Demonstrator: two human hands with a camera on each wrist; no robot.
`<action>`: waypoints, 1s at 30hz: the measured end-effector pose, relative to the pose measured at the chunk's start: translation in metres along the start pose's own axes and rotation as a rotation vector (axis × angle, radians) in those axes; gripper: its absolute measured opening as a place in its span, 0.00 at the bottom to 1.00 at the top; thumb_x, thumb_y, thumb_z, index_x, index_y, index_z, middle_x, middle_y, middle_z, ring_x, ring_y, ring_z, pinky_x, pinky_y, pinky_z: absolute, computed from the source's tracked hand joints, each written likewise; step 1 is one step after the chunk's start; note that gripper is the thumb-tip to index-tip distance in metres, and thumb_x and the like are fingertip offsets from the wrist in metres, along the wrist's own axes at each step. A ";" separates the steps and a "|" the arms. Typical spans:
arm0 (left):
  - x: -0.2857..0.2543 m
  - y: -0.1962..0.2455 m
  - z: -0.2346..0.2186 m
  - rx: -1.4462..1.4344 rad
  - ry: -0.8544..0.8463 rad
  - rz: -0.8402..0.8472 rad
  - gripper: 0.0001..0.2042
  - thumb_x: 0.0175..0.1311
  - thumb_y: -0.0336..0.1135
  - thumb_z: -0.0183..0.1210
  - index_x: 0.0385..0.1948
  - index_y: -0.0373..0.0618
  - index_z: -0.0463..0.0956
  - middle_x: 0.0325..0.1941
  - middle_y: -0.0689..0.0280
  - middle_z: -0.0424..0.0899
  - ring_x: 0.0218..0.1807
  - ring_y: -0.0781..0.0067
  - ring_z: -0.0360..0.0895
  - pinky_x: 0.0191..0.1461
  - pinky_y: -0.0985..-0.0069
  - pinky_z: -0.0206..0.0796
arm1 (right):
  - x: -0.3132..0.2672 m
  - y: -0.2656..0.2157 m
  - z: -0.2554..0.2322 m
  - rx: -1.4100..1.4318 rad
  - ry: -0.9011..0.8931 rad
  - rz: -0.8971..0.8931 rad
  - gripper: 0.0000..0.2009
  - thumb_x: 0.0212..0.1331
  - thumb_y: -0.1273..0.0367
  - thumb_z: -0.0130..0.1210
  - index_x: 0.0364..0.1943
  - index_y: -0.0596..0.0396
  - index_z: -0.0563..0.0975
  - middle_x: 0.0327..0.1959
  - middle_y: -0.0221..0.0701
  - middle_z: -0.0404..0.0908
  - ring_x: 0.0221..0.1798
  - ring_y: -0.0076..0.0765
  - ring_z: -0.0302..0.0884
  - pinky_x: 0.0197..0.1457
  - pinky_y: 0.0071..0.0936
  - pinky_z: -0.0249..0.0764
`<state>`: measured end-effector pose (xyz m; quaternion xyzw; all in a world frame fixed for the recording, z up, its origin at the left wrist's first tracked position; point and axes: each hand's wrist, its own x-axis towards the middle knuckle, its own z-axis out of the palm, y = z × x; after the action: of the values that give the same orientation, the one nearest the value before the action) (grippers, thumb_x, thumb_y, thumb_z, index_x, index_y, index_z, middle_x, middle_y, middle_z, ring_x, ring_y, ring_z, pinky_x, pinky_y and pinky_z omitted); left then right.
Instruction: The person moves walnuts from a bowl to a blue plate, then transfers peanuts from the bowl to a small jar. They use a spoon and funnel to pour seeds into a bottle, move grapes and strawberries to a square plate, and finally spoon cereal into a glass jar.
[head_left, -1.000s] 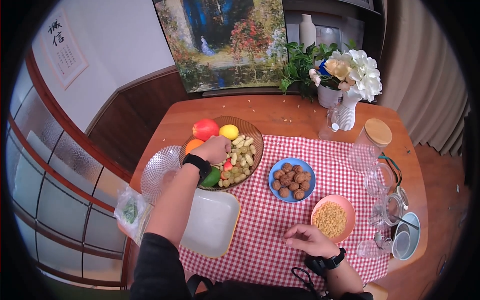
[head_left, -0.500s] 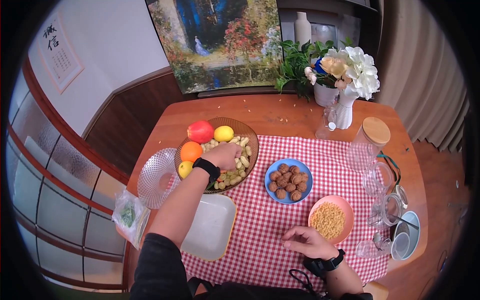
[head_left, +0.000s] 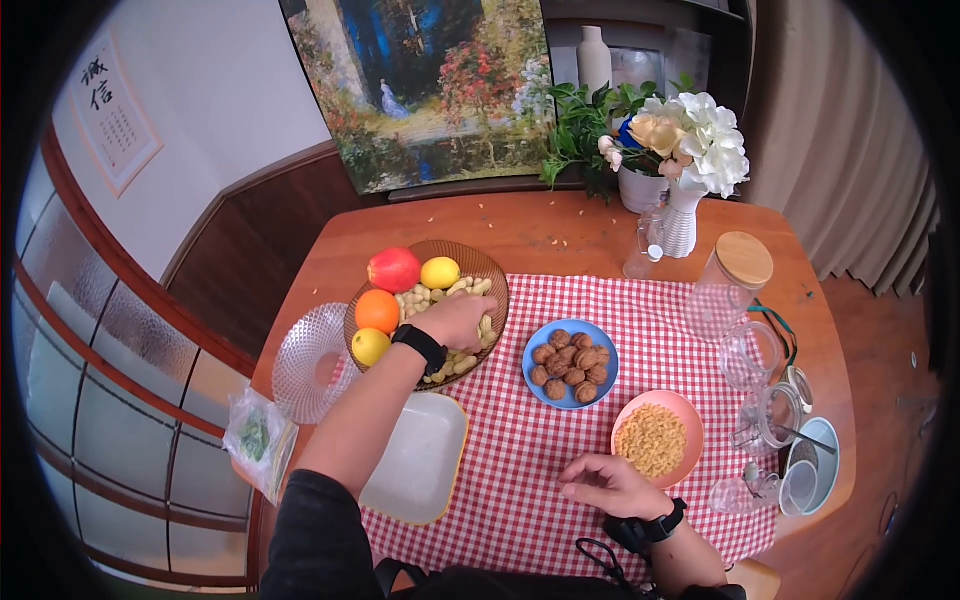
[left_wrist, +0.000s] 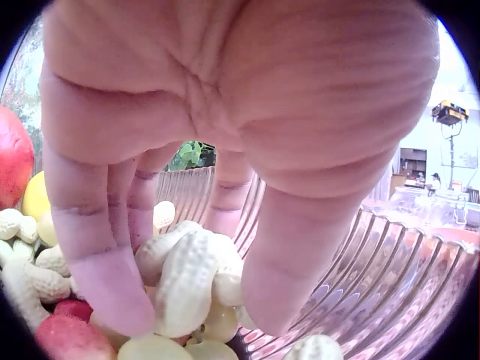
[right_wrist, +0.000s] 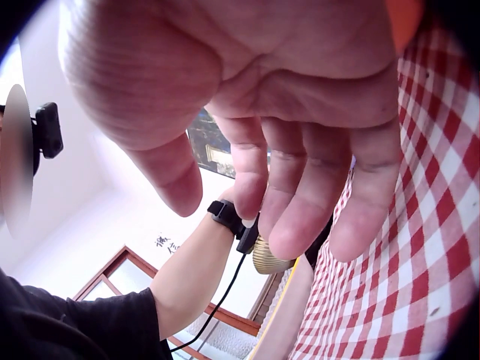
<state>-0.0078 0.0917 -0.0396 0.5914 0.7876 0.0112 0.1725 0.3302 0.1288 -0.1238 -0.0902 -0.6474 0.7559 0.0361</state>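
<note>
My left hand (head_left: 455, 320) reaches down into the brown ribbed bowl (head_left: 497, 278) at the table's left. In the left wrist view its thumb and fingers close around a few pale unshelled peanuts (left_wrist: 187, 277). Around them lie grapes (left_wrist: 154, 348), more peanuts and a small red fruit (left_wrist: 73, 334). Along the bowl's left side sit a large red fruit (head_left: 394, 269), an orange (head_left: 377, 312) and two yellow fruits, one a lemon (head_left: 440, 272). Holding nothing, my right hand (head_left: 612, 485) hovers with loosely bent fingers beside the pink bowl (head_left: 697, 420) of yellow kernels (head_left: 652, 441).
A white rectangular dish (head_left: 420, 465) stands just before the bowl, a clear ribbed glass bowl (head_left: 305, 365) left of it. Mid-table is a blue plate (head_left: 537, 385) of walnuts (head_left: 572, 366). Glass jars, one a wooden-lidded jar (head_left: 722, 290), line the right edge; a flower vase (head_left: 682, 225) stands behind.
My left hand has moved right within the brown bowl, toward its right side, uncovering the orange and a yellow fruit. The right hand has stayed in place.
</note>
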 end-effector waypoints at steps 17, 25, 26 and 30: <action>0.008 0.009 0.002 -0.059 -0.045 0.065 0.15 0.40 0.26 0.63 0.34 0.40 0.76 0.35 0.55 0.81 0.43 0.56 0.78 0.46 0.68 0.70 | -0.002 -0.005 0.002 -0.058 -0.001 0.003 0.09 0.60 0.71 0.58 0.41 0.60 0.76 0.39 0.28 0.79 0.40 0.19 0.76 0.42 0.16 0.72; 0.011 0.000 0.000 -0.483 -0.148 -0.140 0.13 0.42 0.28 0.64 0.32 0.38 0.77 0.27 0.63 0.81 0.35 0.70 0.80 0.39 0.75 0.70 | -0.001 -0.001 0.001 -0.053 0.001 0.005 0.09 0.60 0.71 0.58 0.41 0.60 0.76 0.39 0.28 0.79 0.39 0.19 0.76 0.42 0.16 0.73; 0.014 -0.005 0.004 -0.419 -0.094 -0.053 0.12 0.42 0.29 0.65 0.31 0.38 0.78 0.27 0.63 0.81 0.35 0.70 0.80 0.39 0.75 0.70 | -0.001 -0.001 0.001 -0.056 0.005 0.001 0.09 0.60 0.71 0.58 0.41 0.60 0.76 0.39 0.28 0.79 0.39 0.19 0.76 0.42 0.16 0.73; 0.010 -0.005 0.000 -0.345 -0.010 0.010 0.11 0.41 0.30 0.67 0.30 0.40 0.81 0.28 0.63 0.81 0.34 0.69 0.79 0.39 0.76 0.69 | -0.002 0.002 -0.001 -0.061 -0.002 0.004 0.09 0.60 0.71 0.58 0.41 0.60 0.76 0.39 0.28 0.79 0.39 0.19 0.76 0.42 0.16 0.73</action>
<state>-0.0154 0.0996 -0.0433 0.5568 0.7704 0.1440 0.2752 0.3322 0.1288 -0.1252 -0.0919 -0.6700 0.7360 0.0314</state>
